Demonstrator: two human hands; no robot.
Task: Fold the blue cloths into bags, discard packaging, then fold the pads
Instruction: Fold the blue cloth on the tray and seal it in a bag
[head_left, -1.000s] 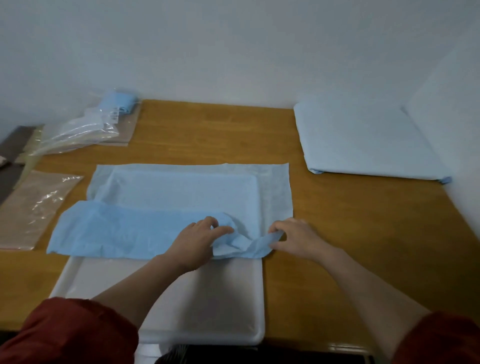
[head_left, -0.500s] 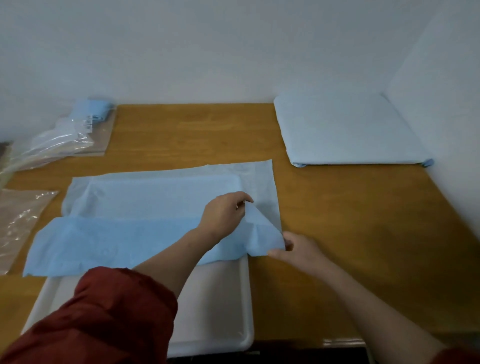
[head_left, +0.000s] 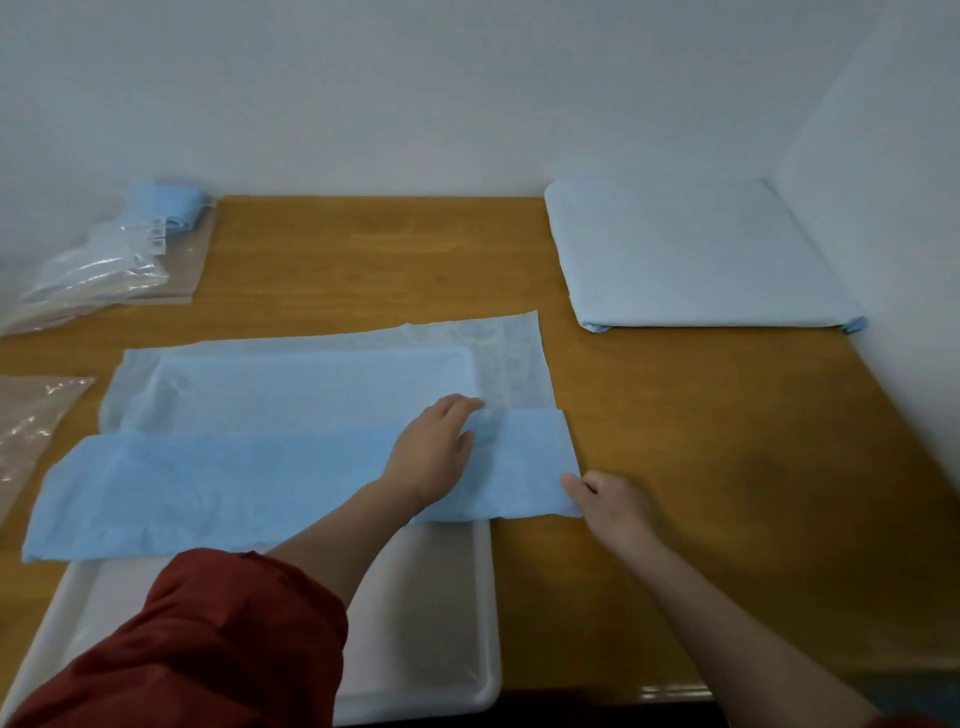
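Whereas its right corner stood lifted half a second ago, the light blue rectangular nonwoven cloth (head_left: 234, 483) now lies flat over the white plastic tray's (head_left: 441, 649) far end, the left hand (head_left: 431, 457) pressing it with straight fingers, the right hand (head_left: 610, 501) pinching its near right edge.

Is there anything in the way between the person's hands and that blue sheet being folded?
Nothing visible. The left hand lies flat on the blue sheet, and the right hand seems to pinch its near right corner.
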